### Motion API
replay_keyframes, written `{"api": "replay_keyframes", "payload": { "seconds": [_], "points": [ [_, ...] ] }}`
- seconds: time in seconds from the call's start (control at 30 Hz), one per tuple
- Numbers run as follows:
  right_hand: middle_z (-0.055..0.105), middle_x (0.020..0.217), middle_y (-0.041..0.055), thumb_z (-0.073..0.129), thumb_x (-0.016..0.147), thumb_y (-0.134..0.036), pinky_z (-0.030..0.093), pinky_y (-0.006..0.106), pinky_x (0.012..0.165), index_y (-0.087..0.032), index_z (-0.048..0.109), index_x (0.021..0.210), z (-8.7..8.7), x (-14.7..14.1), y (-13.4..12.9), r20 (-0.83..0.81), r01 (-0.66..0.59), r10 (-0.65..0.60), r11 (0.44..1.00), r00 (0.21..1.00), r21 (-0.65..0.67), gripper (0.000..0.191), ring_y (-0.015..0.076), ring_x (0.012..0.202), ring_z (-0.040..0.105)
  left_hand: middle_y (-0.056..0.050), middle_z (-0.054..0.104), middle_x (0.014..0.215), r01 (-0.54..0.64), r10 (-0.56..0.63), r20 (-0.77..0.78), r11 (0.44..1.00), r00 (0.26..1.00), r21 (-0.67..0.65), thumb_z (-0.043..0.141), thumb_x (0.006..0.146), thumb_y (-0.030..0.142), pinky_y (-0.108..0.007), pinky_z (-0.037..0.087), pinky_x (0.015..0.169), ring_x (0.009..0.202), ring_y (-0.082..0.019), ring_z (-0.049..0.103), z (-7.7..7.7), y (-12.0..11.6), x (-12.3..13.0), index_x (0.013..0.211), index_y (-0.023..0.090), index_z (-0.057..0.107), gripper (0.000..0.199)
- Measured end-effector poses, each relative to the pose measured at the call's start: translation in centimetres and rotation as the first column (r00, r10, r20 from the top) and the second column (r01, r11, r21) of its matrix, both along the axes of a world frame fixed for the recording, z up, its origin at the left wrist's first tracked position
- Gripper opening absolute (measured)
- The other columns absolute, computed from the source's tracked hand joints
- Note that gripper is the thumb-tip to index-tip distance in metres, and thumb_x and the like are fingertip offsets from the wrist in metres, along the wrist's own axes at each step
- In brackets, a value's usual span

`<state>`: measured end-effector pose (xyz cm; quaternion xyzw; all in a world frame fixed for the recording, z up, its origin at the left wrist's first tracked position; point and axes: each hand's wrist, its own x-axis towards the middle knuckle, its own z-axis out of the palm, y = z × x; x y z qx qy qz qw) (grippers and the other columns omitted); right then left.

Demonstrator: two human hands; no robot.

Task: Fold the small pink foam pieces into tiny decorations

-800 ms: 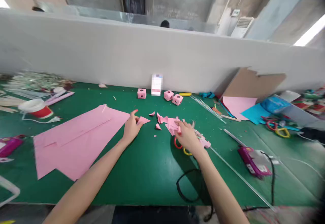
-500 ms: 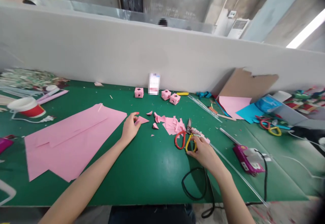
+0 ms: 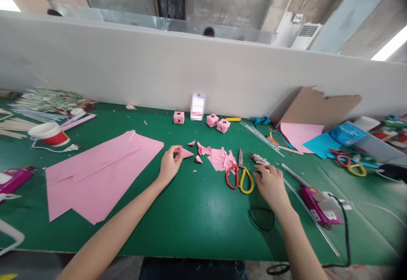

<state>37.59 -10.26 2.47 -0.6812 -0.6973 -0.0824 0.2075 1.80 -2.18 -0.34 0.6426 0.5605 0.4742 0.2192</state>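
Note:
My left hand pinches a small pointed piece of pink paper. It rests by the right corner of large pink paper sheets. My right hand has its fingers curled at the near end of a pinkish pen-like tool with a pointed tip; its grip is partly hidden. Left of that hand lie scissors with one red and one yellow handle, blades slightly apart. Pink paper scraps lie between the hands, with curled pink offcuts beside them.
Pink paper cubes with dark openings stand at the back near a propped phone. A red-and-white cup is left. On the right are a purple power strip, a black cable, clear rods and more scissors.
My right hand has let go of the scissors and moved right to the pen-like tool. The black cable's loop has shrunk and shifted. My left hand still holds the paper piece.

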Motion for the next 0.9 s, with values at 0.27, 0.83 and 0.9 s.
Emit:
{"api": "replay_keyframes", "payload": {
  "seconds": [0.27,0.83,0.9],
  "points": [
    [0.067,0.118,0.0116,0.054,0.093,-0.033,0.054,0.040,0.084,-0.023,0.045,0.140,0.8,-16.2,3.9,-0.628,-0.549,0.443,0.835,0.640,0.029,0.049,0.0242,0.096,0.067,-0.009,0.065,0.108,0.024,-0.021,0.408,1.000,0.913,-0.003,0.061,0.088,0.042,-0.033,0.055,0.083,0.103,-0.021,0.064,0.6,-3.7,4.3,0.111,0.019,0.056,0.033],
    [0.055,0.067,-0.0052,0.072,0.078,-0.045,0.054,0.032,0.065,-0.025,0.054,0.114,-2.6,-17.0,4.4,-0.992,-0.324,0.127,0.939,0.013,0.116,0.045,0.0164,0.064,0.059,-0.012,0.066,0.127,0.235,-0.217,0.280,0.972,0.935,-0.030,0.058,0.091,0.036,-0.036,0.057,0.090,0.121,-0.024,0.062,1.8,-4.4,3.2,0.128,0.022,0.047,0.041],
    [0.055,0.067,-0.0052,0.074,0.077,-0.044,0.054,0.033,0.065,-0.026,0.054,0.115,-2.2,-17.0,4.2,-0.993,-0.337,0.120,0.935,-0.001,0.114,0.046,0.0167,0.064,0.059,-0.014,0.065,0.127,0.264,-0.212,0.376,0.960,0.902,-0.093,0.059,0.090,0.041,-0.035,0.060,0.081,0.114,-0.025,0.066,1.6,-4.3,3.1,0.132,0.022,0.043,0.048]
  ]
}}
